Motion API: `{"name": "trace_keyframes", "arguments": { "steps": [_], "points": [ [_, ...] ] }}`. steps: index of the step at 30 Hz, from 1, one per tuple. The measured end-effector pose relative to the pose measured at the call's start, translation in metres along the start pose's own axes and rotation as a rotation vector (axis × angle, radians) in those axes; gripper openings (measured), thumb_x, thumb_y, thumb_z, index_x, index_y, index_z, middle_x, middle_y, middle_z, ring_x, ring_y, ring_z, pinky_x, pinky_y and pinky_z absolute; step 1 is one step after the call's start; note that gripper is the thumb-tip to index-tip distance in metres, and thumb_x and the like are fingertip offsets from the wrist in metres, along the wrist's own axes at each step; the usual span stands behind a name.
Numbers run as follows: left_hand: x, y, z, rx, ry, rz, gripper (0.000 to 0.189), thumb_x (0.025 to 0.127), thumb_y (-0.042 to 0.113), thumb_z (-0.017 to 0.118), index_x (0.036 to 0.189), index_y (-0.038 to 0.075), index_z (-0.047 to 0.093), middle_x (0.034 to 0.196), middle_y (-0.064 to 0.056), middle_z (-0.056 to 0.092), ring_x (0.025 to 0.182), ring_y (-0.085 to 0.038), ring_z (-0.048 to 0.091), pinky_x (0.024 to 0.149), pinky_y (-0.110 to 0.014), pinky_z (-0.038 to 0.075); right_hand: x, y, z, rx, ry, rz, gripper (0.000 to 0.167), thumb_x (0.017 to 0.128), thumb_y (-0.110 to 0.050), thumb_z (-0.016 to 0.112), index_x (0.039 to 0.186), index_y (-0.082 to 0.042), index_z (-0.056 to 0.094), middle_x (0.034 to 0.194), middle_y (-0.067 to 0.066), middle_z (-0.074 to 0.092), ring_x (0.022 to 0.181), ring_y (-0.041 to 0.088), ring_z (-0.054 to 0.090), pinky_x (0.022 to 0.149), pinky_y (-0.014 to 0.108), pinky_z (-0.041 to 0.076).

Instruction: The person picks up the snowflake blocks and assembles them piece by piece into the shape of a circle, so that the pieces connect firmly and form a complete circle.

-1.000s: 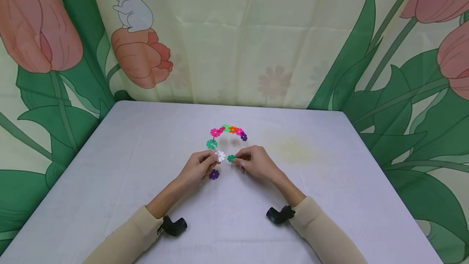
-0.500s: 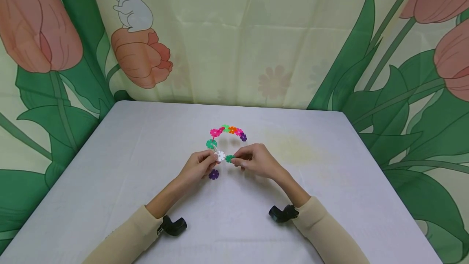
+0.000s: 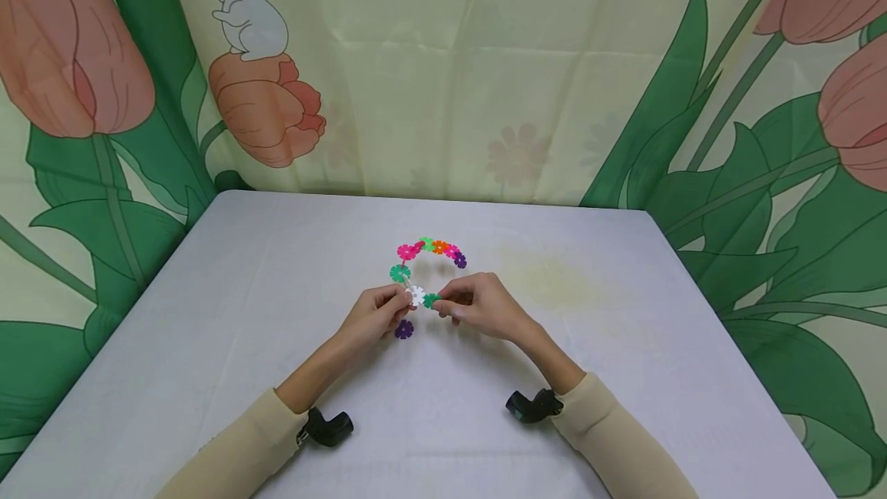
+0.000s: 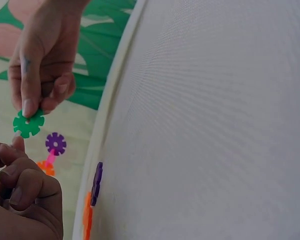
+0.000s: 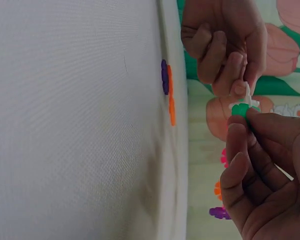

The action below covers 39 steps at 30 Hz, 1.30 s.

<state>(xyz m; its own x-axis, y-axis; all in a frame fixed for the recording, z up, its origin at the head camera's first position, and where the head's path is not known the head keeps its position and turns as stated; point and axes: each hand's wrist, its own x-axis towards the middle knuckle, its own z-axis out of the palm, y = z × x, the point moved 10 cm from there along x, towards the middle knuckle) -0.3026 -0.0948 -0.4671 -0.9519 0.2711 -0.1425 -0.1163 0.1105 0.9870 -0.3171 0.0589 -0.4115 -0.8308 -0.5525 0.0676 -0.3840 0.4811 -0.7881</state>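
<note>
My left hand pinches a white notched snowflake disc, part of a curved chain of linked discs. In my right hand, thumb and fingers grip a green snowflake disc. The green disc's edge meets the white one's edge; how deep the slots engage cannot be told. From the white disc the chain arcs away through a teal disc, pink ones, a light green, an orange, pink and a purple end disc. In the right wrist view the green disc sits against the white piece.
Close under my left hand is another purple disc, with an orange piece beside it in the left wrist view. A white cloth covers the table. Behind stands a printed curtain. Black wrist cameras sit on both cuffs.
My right hand has brought the green disc leftward, closing the gap to the white disc. The left hand and the chain have stayed nearly still.
</note>
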Motion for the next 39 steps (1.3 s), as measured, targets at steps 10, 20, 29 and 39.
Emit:
{"name": "trace_keyframes", "arguments": {
  "steps": [10,20,29,39],
  "points": [
    [0.000,0.000,0.000,-0.005,-0.001,0.008,0.035,0.111,0.024,0.054,0.109,-0.010,0.061,0.072,0.004,0.045,0.060,-0.011,0.032,0.053,-0.022,0.028,-0.001,-0.002,-0.002,0.005,0.049,-0.017,0.008,0.095,-0.018,0.080,0.097,-0.011,0.081,0.088,0.014,0.080,0.066,0.014,0.071,0.062,0.023,0.053],
    [-0.001,-0.001,0.000,-0.054,-0.011,-0.004,0.034,0.110,0.023,0.055,0.104,-0.011,0.059,0.070,0.005,0.045,0.058,-0.009,0.030,0.053,-0.022,0.027,-0.002,-0.015,-0.002,-0.033,0.116,-0.143,0.010,0.096,-0.015,0.079,0.092,-0.005,0.081,0.081,0.015,0.079,0.061,0.005,0.066,0.060,0.022,0.055],
    [-0.001,-0.003,-0.001,-0.077,-0.012,-0.013,0.031,0.110,0.021,0.055,0.097,-0.007,0.058,0.072,0.005,0.047,0.058,-0.009,0.030,0.053,-0.023,0.027,-0.003,-0.020,0.000,-0.041,0.130,-0.175,0.011,0.095,-0.010,0.078,0.091,0.000,0.079,0.079,0.016,0.078,0.061,0.018,0.069,0.059,0.021,0.054],
    [-0.002,-0.002,-0.001,-0.049,-0.018,-0.014,0.032,0.109,0.021,0.055,0.100,-0.009,0.060,0.068,0.005,0.043,0.058,-0.009,0.030,0.053,-0.022,0.027,-0.001,-0.021,0.005,-0.065,0.144,-0.174,0.008,0.094,-0.008,0.080,0.090,-0.001,0.079,0.081,0.016,0.078,0.061,0.004,0.065,0.062,0.021,0.056]
  ]
}}
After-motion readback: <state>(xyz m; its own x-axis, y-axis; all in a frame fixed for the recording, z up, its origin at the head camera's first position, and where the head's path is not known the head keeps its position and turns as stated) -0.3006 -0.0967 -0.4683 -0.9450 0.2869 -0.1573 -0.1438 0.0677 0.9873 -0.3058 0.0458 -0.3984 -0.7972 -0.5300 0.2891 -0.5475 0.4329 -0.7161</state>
